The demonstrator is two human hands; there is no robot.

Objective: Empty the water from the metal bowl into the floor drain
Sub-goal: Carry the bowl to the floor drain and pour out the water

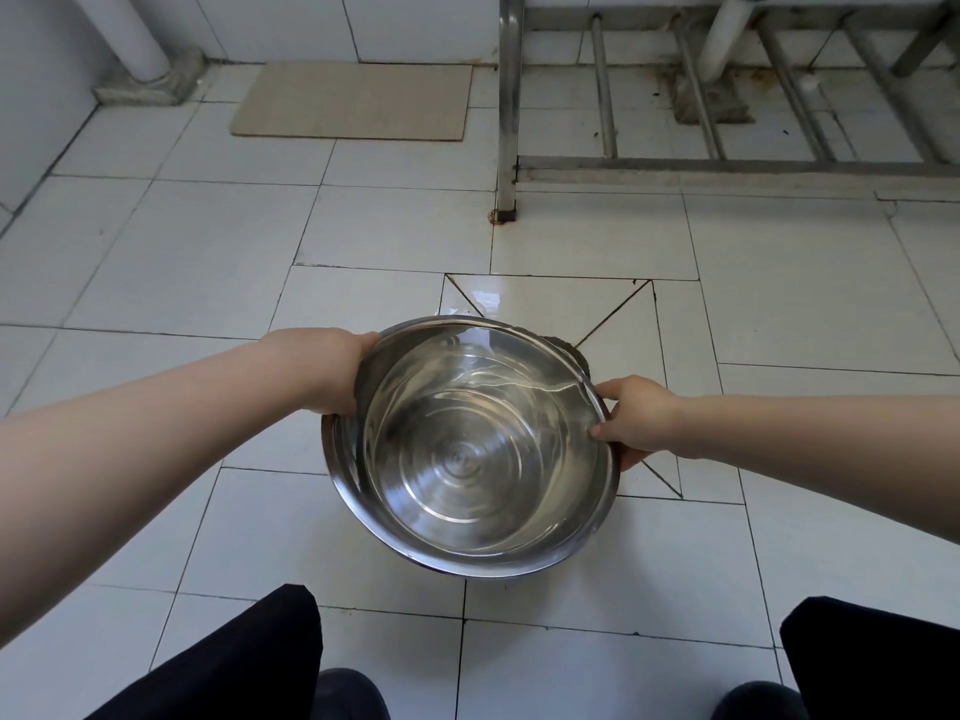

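Observation:
A shiny metal bowl (467,470) is held above the tiled floor, tilted with its far rim lower. A little water shows inside against the far right wall. My left hand (332,371) grips the rim at the upper left. My right hand (636,420) grips the rim at the right. The floor drain (563,348) is a dark patch just behind the bowl's far rim, mostly hidden by the bowl, at the centre of a tile cut with diagonal lines. A wet sheen lies on the tile (485,298) beyond the bowl.
A steel rack frame (506,148) with a leg on the floor stands at the back right. A beige mat (353,101) lies at the back wall. White pipes (137,39) rise at the back left and right. My dark trouser knees (234,662) are below.

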